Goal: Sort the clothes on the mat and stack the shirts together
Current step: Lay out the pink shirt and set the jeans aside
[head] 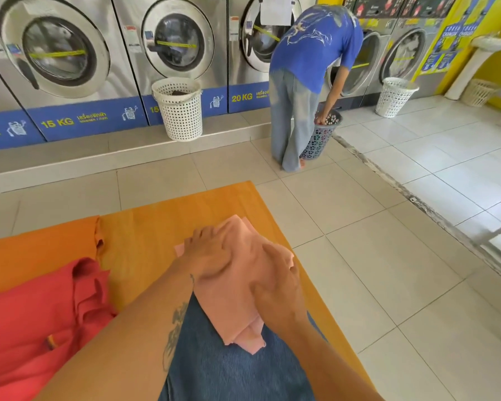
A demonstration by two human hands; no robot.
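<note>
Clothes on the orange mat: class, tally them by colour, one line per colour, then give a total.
Pink: 1, the pink garment under the left hand and right hand
Red: 1, the red garment
Orange: 1, the orange garment
Blue: 1, the blue denim garment
Total: 4, all on the orange mat

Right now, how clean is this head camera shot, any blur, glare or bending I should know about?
Head view: both hands are motion-smeared, the left hand and right hand soft over the pink cloth; the wide lens bows the washing machines and floor tiles; even daylight, soft glare on the steel doors; the white basket looks fairly sharp.
</note>
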